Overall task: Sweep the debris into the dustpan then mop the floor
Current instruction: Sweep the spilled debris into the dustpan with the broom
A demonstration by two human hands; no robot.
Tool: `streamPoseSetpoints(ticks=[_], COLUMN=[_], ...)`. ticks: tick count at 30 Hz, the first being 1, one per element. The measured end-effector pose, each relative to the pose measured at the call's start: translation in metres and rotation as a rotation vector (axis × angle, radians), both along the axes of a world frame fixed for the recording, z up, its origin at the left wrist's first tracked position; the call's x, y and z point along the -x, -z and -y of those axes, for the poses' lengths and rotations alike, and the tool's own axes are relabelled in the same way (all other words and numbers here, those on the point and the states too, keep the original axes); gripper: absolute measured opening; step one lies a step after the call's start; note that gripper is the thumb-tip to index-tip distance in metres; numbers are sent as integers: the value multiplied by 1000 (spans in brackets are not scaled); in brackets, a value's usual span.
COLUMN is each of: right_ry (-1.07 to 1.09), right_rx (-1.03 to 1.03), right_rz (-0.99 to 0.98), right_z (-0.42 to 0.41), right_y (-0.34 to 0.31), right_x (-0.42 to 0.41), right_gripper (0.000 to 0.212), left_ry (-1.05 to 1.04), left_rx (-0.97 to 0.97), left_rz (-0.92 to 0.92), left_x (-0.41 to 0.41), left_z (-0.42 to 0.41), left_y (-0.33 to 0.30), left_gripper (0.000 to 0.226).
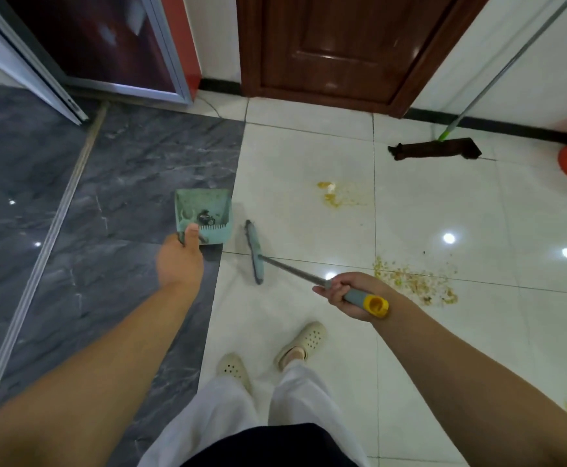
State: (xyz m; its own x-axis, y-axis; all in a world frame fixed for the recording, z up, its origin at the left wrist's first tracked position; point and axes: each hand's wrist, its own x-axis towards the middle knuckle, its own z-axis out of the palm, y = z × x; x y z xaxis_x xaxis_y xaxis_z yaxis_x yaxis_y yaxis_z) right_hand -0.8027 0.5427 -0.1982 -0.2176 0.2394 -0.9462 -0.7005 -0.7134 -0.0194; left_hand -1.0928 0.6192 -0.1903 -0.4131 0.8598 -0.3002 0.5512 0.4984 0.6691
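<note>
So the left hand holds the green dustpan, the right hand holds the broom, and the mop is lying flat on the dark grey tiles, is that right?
Not quite. The head view shows the mop on the white tiles near the wall, its pole leaning up, not on the dark grey ones. The rest holds: the left hand holds the green dustpan and the right hand holds the broom.

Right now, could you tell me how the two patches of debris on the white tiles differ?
The near debris patch is wide, scattered crumbs right of the right hand; the far debris patch is smaller and clumped, lying closer to the mop. Both are yellowish, unswept, and outside the dustpan.
</note>
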Motion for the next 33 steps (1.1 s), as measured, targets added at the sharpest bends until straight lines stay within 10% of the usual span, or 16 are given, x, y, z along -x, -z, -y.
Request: streamPoseSetpoints(ticks=[10,33], right_ry=[169,921], right_rx=[-5,65], right_rz=[-257,-170], right_z=[-75,12], right_y=[44,11], right_x=[18,-253], right_gripper=[25,51], left_ry=[-62,216], left_rx=[-18,27], left_rz=[-76,18], left_x=[-57,-242], left_z=[-37,-77], left_y=[4,11], left_gripper=[57,61])
